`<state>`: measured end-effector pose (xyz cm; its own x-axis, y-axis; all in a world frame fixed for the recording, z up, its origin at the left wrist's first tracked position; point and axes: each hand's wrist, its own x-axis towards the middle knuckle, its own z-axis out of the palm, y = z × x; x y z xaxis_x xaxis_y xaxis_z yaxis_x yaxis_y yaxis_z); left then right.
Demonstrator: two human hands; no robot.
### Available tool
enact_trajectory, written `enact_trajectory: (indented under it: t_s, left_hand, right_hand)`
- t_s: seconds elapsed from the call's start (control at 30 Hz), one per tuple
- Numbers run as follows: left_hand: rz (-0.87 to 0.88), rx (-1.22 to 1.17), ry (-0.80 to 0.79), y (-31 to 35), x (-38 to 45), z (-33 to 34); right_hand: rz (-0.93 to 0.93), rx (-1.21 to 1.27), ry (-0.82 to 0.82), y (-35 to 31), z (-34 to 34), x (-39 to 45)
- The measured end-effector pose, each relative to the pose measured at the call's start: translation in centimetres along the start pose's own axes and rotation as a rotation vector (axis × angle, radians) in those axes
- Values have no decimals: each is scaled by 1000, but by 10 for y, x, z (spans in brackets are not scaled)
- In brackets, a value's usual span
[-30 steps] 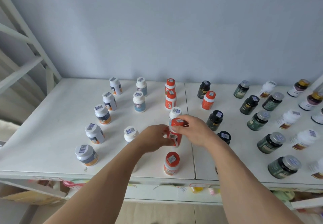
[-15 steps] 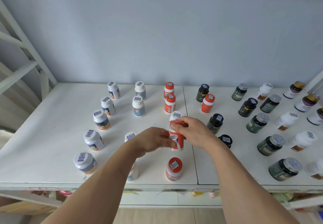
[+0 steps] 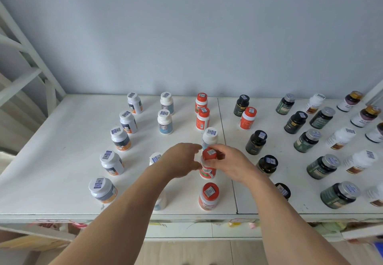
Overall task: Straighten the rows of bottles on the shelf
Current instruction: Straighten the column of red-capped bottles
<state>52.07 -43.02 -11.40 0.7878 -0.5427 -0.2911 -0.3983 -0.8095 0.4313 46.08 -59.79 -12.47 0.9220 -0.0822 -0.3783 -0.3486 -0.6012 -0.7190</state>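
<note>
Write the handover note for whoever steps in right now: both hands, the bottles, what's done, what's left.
Right hand: grips the red-capped bottle at its cap, in the middle row on the shelf.
Left hand: fingers relaxed beside the same bottle; contact cannot be told.
Done: the far-left row of white bottles with orange labels, front one, runs in a fairly even line.
Left: a white-capped bottle stands in the red row just behind the held one; an orange bottle sits among the black bottles; the white-and-blue row has a gap. Right-side rows look roughly aligned; check them.
</note>
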Motion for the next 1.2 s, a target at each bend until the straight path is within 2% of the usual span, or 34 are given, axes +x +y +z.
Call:
enact_trajectory:
  t_s: [0.3, 0.4, 0.47, 0.5, 0.7, 0.87, 1.03, 1.2]
  left_hand:
    - [43, 115, 14, -11, 8, -1]
    - [50, 94, 46, -12, 15, -6]
    - [35, 75, 69, -13, 22, -9]
    - [26, 69, 77, -13, 25, -11]
    - [-30, 28, 73, -13, 46, -18]
    - [-98, -116, -45, -15, 62, -21]
    - [-86, -257, -142, -19, 71, -22]
    - [-86, -378, -201, -26, 80, -29]
  right_hand:
    - [30, 81, -13, 11, 7, -2]
    - [-11, 173, 170, 3, -5, 6]
    - [-9, 137, 300, -6, -17, 16]
    - [-6, 106, 308, -10, -22, 22]
    - [0, -98, 134, -25, -23, 59]
    - [-55, -108, 97, -24, -31, 73]
    - [-180, -80, 114, -35, -50, 79]
    - [-170, -14, 147, -38, -56, 85]
